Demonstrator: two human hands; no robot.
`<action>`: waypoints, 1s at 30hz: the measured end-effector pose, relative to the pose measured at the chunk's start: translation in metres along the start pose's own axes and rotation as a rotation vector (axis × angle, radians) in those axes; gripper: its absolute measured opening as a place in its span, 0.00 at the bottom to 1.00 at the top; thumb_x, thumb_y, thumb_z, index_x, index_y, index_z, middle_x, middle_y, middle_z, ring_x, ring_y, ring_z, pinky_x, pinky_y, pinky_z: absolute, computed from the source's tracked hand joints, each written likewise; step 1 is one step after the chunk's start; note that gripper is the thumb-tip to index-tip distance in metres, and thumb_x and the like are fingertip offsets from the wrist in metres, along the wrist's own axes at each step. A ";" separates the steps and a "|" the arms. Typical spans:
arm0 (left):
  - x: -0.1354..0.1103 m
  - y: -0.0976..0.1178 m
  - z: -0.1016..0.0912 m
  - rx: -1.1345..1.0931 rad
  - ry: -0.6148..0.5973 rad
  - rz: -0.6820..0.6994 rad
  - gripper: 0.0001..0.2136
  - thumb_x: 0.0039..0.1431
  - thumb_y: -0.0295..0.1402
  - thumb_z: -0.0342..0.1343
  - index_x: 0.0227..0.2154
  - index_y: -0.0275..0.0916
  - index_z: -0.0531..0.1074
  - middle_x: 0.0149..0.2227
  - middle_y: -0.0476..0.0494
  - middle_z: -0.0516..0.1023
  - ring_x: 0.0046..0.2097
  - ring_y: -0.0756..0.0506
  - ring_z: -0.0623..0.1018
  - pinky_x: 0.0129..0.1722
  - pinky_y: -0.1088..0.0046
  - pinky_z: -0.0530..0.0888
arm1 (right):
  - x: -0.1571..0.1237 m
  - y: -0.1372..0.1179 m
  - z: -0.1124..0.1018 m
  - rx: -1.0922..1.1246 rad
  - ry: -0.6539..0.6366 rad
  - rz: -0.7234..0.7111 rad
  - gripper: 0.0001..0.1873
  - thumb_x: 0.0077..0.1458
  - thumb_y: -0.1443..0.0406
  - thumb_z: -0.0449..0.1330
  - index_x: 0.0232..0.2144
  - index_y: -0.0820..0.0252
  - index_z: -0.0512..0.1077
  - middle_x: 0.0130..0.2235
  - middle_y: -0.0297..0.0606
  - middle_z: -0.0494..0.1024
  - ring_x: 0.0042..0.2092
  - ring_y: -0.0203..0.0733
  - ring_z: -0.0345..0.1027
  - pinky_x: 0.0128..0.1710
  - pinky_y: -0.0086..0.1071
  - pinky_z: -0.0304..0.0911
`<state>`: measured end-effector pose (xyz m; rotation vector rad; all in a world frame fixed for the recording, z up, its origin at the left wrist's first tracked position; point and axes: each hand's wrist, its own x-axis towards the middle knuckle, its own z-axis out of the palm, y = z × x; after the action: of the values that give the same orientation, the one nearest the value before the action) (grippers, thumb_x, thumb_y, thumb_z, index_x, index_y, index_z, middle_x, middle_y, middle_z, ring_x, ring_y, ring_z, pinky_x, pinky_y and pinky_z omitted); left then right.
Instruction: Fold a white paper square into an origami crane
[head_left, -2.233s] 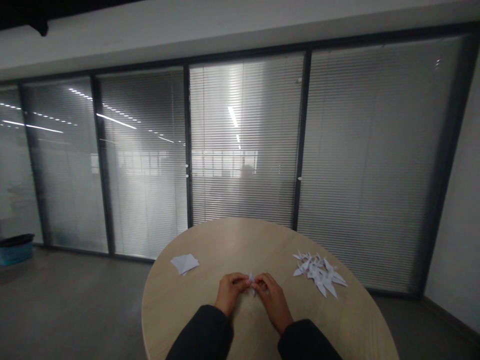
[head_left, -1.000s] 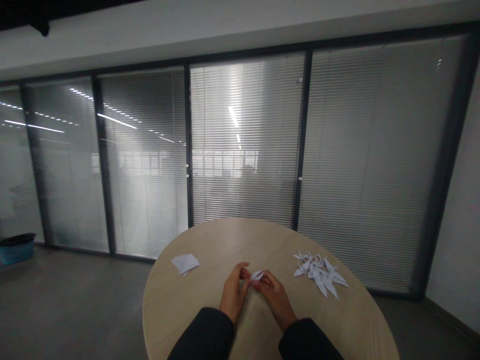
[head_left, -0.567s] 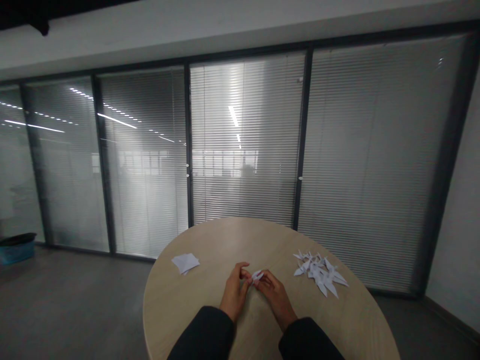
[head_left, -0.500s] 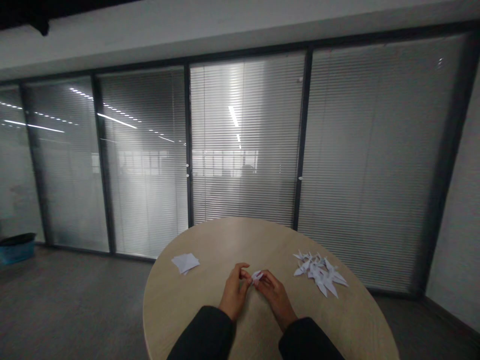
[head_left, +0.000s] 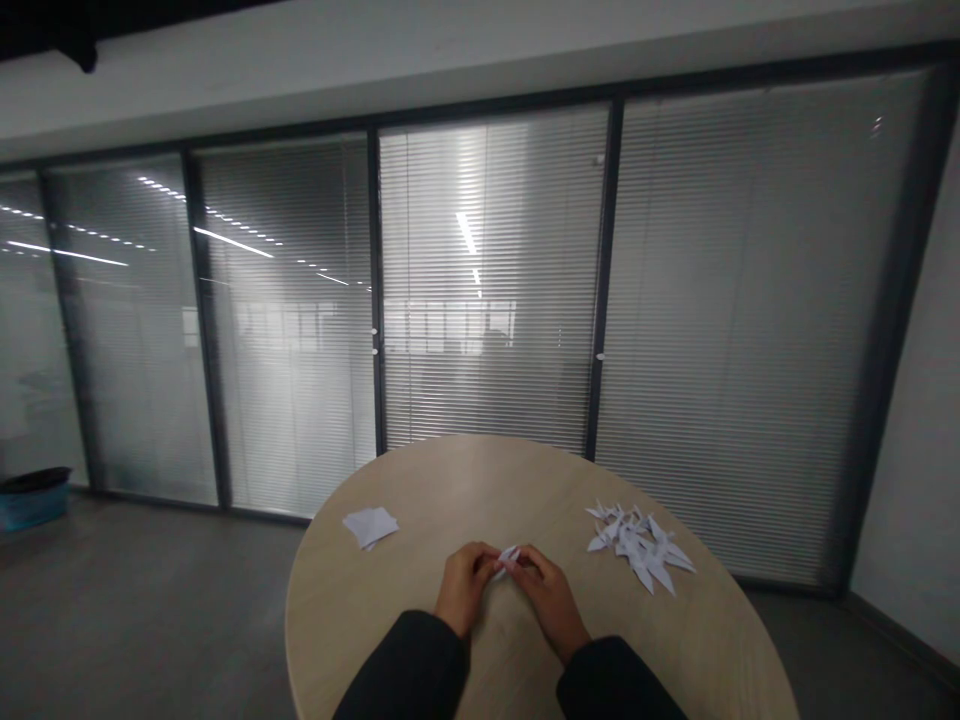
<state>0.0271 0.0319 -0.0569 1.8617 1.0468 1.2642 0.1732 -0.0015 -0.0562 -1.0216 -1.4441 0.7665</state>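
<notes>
A small piece of folded white paper [head_left: 508, 556] is held between the fingertips of both hands, just above the round wooden table [head_left: 480, 480]. My left hand [head_left: 463, 588] pinches its left side, the fingers curled together. On the other side my right hand [head_left: 551, 592] grips the paper between thumb and fingers. The fingers hide much of the paper, so its exact folds cannot be made out. To the right lies a pile of several folded white paper cranes [head_left: 637, 545]. A small stack of white paper sheets [head_left: 370, 526] rests on the left part of the table.
Behind the table runs a glass partition with blinds [head_left: 487, 280] in dark frames. A blue bin with a dark liner [head_left: 34, 498] stands on the grey floor at far left. The table's curved edge drops off on both sides.
My left hand's fingers, raised and spread before, have come down and closed on the paper. The right hand has barely shifted. The pile and the stack have not moved.
</notes>
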 end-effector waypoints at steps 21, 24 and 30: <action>0.003 -0.010 0.010 -0.403 -0.111 -0.067 0.12 0.42 0.32 0.62 0.32 0.35 0.72 0.23 0.49 0.73 0.24 0.51 0.71 0.27 0.75 0.66 | 0.004 0.006 -0.005 -0.049 0.061 0.025 0.19 0.43 0.50 0.62 0.27 0.59 0.73 0.27 0.37 0.78 0.33 0.45 0.70 0.35 0.33 0.62; 0.002 -0.010 0.010 -0.425 -0.114 -0.066 0.14 0.41 0.32 0.63 0.33 0.35 0.71 0.23 0.50 0.73 0.24 0.51 0.71 0.27 0.75 0.66 | 0.004 0.007 -0.006 -0.043 0.035 0.042 0.19 0.44 0.49 0.62 0.25 0.60 0.73 0.25 0.36 0.77 0.31 0.43 0.69 0.32 0.32 0.62; 0.003 -0.014 0.011 -0.495 -0.144 -0.100 0.19 0.39 0.37 0.67 0.35 0.35 0.71 0.23 0.51 0.72 0.24 0.51 0.71 0.28 0.75 0.66 | 0.004 0.007 -0.007 -0.059 0.109 0.004 0.18 0.44 0.50 0.63 0.22 0.59 0.72 0.22 0.33 0.73 0.28 0.41 0.66 0.29 0.30 0.59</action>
<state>0.0348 0.0401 -0.0708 1.4770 0.6646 1.1805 0.1816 0.0044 -0.0602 -1.0953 -1.3778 0.6640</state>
